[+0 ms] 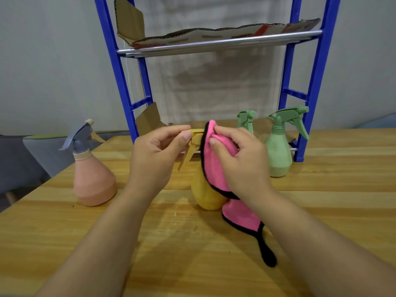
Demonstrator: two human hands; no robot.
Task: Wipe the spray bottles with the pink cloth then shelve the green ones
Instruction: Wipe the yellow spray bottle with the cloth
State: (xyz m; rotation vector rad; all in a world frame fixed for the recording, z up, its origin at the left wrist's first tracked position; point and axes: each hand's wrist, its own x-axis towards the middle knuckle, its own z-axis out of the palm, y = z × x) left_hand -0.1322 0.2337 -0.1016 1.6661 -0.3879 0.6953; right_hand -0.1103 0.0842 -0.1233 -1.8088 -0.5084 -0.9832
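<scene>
A yellow spray bottle [204, 195] stands on the wooden table [192, 243] in the middle. My left hand [154, 155] pinches its yellow nozzle head. My right hand [242, 159] holds the pink cloth [214, 166], black-edged, against the bottle's neck and upper body; the cloth's tail hangs down onto the table. One green spray bottle [280, 146] stands at the right by the shelf leg. A second green bottle [246, 121] shows only its head behind my right hand.
A pink spray bottle with a grey head [92, 179] stands at the left. A blue shelf rack [218, 43] rises behind, its upper level lined with cardboard [214, 34]. A grey chair [32, 157] sits beyond the table's left edge.
</scene>
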